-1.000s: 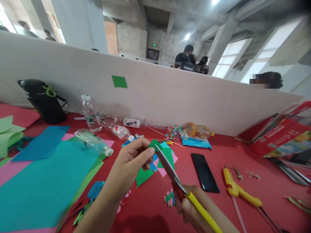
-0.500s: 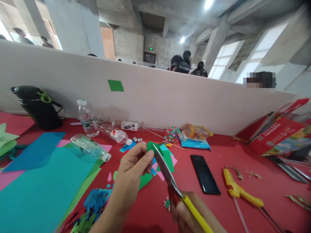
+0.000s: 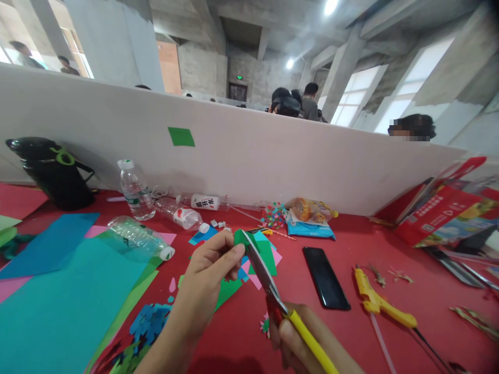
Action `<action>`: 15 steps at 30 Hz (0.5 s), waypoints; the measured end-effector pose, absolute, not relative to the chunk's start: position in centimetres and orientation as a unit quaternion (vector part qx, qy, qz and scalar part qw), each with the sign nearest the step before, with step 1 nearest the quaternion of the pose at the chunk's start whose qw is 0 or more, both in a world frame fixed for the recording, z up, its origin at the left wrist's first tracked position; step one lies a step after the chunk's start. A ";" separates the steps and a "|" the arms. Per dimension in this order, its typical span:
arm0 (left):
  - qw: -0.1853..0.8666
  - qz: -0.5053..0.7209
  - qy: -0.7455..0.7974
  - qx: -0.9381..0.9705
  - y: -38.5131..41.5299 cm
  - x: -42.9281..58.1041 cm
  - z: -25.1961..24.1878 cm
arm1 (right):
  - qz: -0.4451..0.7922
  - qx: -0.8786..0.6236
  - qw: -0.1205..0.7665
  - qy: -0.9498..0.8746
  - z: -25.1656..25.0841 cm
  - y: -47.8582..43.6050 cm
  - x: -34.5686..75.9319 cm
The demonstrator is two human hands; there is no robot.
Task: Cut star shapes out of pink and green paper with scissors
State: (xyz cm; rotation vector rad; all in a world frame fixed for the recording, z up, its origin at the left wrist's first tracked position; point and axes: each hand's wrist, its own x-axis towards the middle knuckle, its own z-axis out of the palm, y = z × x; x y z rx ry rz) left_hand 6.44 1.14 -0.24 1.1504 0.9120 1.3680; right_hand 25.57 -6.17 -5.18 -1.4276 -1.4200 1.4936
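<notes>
My left hand [image 3: 212,265] pinches a small piece of green paper [image 3: 240,238] between thumb and fingers. Gripped in my right hand [image 3: 298,332] is a pair of scissors [image 3: 267,275] with yellow and red handles. The blade tips meet the green paper right beside my left thumb. Behind the blades, more green, pink and blue paper pieces [image 3: 267,258] lie on the red table. Cut blue shapes [image 3: 150,322] are heaped left of my left forearm, with green and dark red ones close by.
Large coloured sheets [image 3: 74,296] cover the left side. Plastic bottles [image 3: 136,236] and a black flask [image 3: 54,171] stand or lie near the white partition [image 3: 253,156]. To the right are a phone [image 3: 326,278], a yellow glue gun [image 3: 380,301] and a red box [image 3: 440,213].
The whole view has shifted slightly, so the table things appear a little further left. Both hands keep their hold, and the scissor blades look closer together on the green paper.
</notes>
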 end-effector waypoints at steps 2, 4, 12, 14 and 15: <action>0.538 0.574 0.384 0.484 1.2 6.4 -0.2 | 0.570 -0.523 0.301 -0.558 -5.0 -6.0 25.7; 0.536 0.573 0.384 0.487 1.1 6.4 -0.2 | 0.566 -0.515 0.294 -0.573 -4.9 -5.8 25.8; 0.531 0.571 0.389 0.491 0.9 6.4 0.0 | 0.555 -0.502 0.276 -0.603 -5.2 -5.1 25.6; 0.536 0.574 0.383 0.487 1.0 6.3 0.1 | 0.555 -0.503 0.266 -0.607 -4.9 -5.0 25.7; 0.539 0.575 0.381 0.483 1.0 6.3 0.2 | 0.554 -0.501 0.261 -0.612 -4.7 -4.9 25.7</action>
